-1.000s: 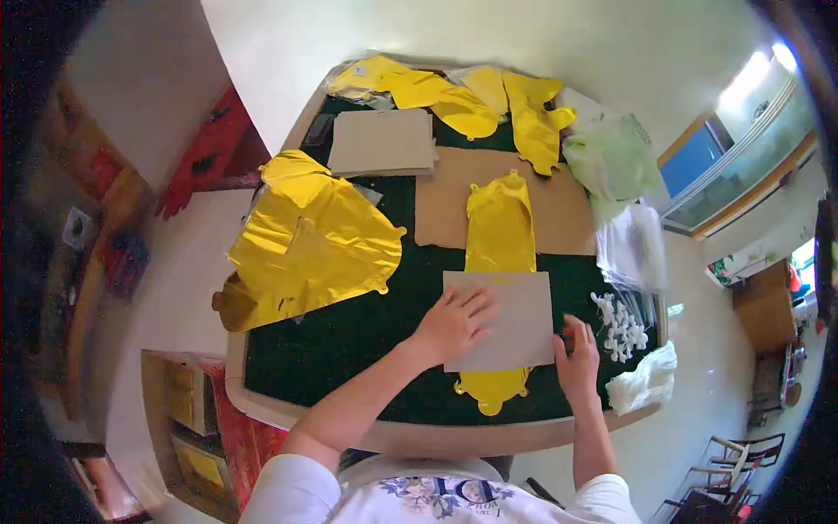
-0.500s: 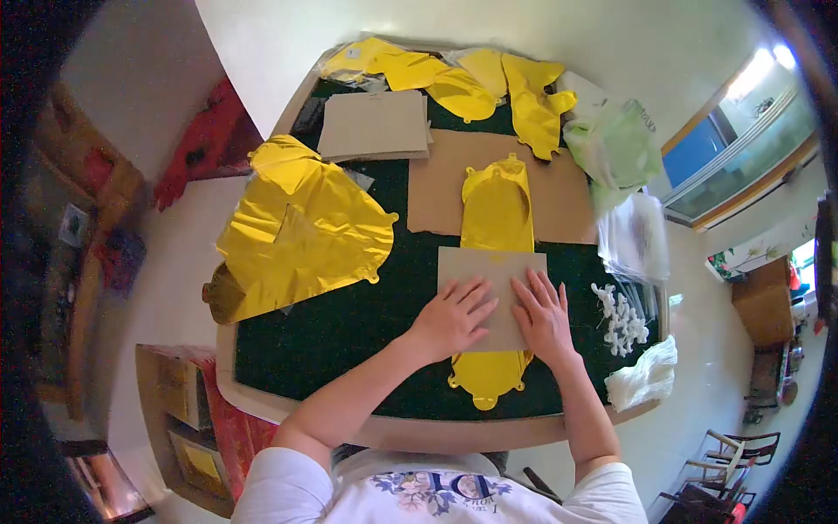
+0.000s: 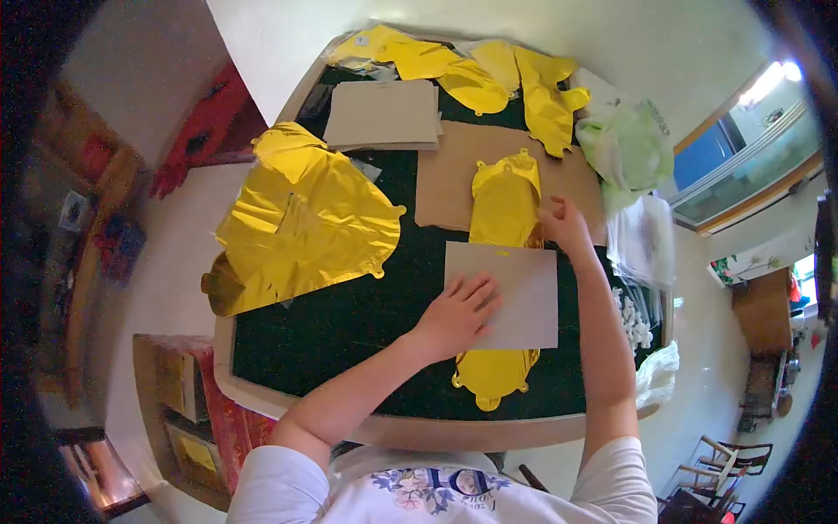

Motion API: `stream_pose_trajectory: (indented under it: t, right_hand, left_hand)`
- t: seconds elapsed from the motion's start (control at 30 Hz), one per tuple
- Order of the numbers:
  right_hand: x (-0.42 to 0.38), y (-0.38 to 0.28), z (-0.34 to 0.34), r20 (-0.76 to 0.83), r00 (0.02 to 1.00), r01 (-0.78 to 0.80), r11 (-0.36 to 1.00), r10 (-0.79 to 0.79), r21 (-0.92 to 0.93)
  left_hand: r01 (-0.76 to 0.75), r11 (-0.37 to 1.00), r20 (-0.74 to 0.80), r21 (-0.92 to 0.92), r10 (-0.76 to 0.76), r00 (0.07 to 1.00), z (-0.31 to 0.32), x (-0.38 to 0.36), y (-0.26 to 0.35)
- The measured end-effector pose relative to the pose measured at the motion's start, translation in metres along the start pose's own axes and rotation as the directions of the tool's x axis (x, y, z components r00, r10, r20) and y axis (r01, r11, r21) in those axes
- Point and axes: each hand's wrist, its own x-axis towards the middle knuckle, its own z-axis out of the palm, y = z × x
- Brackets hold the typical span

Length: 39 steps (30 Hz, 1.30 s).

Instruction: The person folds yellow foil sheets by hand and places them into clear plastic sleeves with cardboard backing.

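Observation:
A flat yellow foil balloon [image 3: 504,210] lies lengthwise on the dark green table top, with small tabs along its edge. Across its middle rests a grey card [image 3: 524,306], hiding that part of the foil. My left hand [image 3: 456,316] presses flat on the card's left half, fingers spread. My right hand [image 3: 566,227] is off the card, with curled fingers at the right edge of the balloon's upper part, where they appear to pinch the foil. Its fingertips are partly hidden.
A larger pile of yellow foil [image 3: 323,223] lies at left, and a stack of grey cards [image 3: 384,113] behind it. Brown cardboard [image 3: 445,179] lies beneath the balloon's far end. Clear plastic bags [image 3: 640,240] and small white pieces [image 3: 635,323] line the right edge.
My right hand has left the grey card and moved up to the balloon's right edge, its fingers now curled. My left hand remains on the card. The view has shifted slightly.

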Motion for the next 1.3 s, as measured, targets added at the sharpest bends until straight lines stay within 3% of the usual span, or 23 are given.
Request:
stream_pose_trajectory:
  t: [0.1, 0.2, 0.4, 0.5, 0.6, 0.73, 0.8, 0.87, 0.9, 0.97, 1.0, 1.03, 1.13, 1.3]
  right_hand:
    - [0.016, 0.007, 0.003, 0.09, 0.995, -0.056, 0.995, 0.048, 0.088]
    - [0.018, 0.0, 0.004, 0.092, 0.974, -0.216, 0.967, 0.205, 0.132]
    - [0.031, -0.003, -0.006, 0.391, 0.904, -0.183, 0.983, 0.176, -0.02]
    - [0.025, 0.0, -0.008, 0.446, 0.887, -0.253, 0.937, 0.124, 0.242]
    - [0.01, -0.001, -0.01, 0.395, 0.919, -0.207, 0.864, 0.01, 0.459]
    - [-0.014, 0.01, -0.022, 0.262, 0.957, 0.012, 0.917, -0.127, 0.399]
    - [-0.037, 0.0, -0.033, 0.228, 0.953, 0.084, 0.895, -0.201, 0.439]
    - [-0.028, 0.036, -0.035, 0.246, 0.91, 0.202, 0.874, -0.335, 0.443]
    - [-0.026, 0.05, -0.038, 0.253, 0.882, 0.259, 0.858, -0.397, 0.445]
    - [-0.033, 0.043, -0.032, 0.164, 0.933, 0.223, 0.872, -0.321, 0.436]
    - [-0.038, 0.037, -0.028, 0.118, 0.953, 0.205, 0.878, -0.28, 0.433]
    - [-0.042, 0.029, -0.024, 0.151, 0.977, 0.089, 0.929, -0.152, 0.36]
    - [-0.062, 0.015, -0.011, 0.061, 0.915, 0.394, 0.916, -0.398, 0.067]
    - [-0.103, 0.013, 0.005, 0.095, 0.883, 0.464, 0.886, -0.461, -0.012]
  left_hand:
    - [0.002, 1.0, -0.015, 0.002, -0.002, 1.0, -0.001, 0.001, 0.0]
    - [0.001, 1.0, -0.041, -0.002, -0.001, 0.999, -0.001, 0.002, 0.0]
    - [-0.002, 1.0, -0.051, -0.003, 0.002, 0.999, 0.0, 0.003, 0.0]
    - [0.005, 1.0, -0.055, 0.004, -0.005, 0.998, 0.0, 0.003, -0.001]
    - [0.014, 1.0, -0.047, -0.008, -0.014, 0.999, 0.001, 0.003, -0.001]
    - [0.008, 1.0, -0.058, -0.029, -0.01, 0.998, 0.002, 0.004, -0.001]
    - [0.004, 0.999, -0.077, -0.033, -0.007, 0.997, 0.001, 0.004, -0.002]
    - [-0.002, 0.999, -0.093, -0.041, -0.002, 0.996, -0.001, 0.005, -0.001]
    - [0.03, 0.999, 0.054, -0.022, -0.029, 0.998, -0.012, 0.008, 0.002]
    - [0.079, 0.996, 0.345, 0.03, -0.084, 0.935, -0.039, 0.015, 0.009]
    - [0.065, 0.997, 0.294, 0.029, -0.071, 0.953, -0.037, 0.014, 0.008]
    - [0.053, 0.998, 0.242, 0.028, -0.058, 0.969, -0.031, 0.011, 0.007]
    - [0.038, 0.999, 0.158, 0.009, -0.039, 0.987, -0.023, 0.007, 0.004]
    - [0.041, 0.999, 0.072, -0.033, -0.039, 0.997, -0.013, 0.005, 0.001]
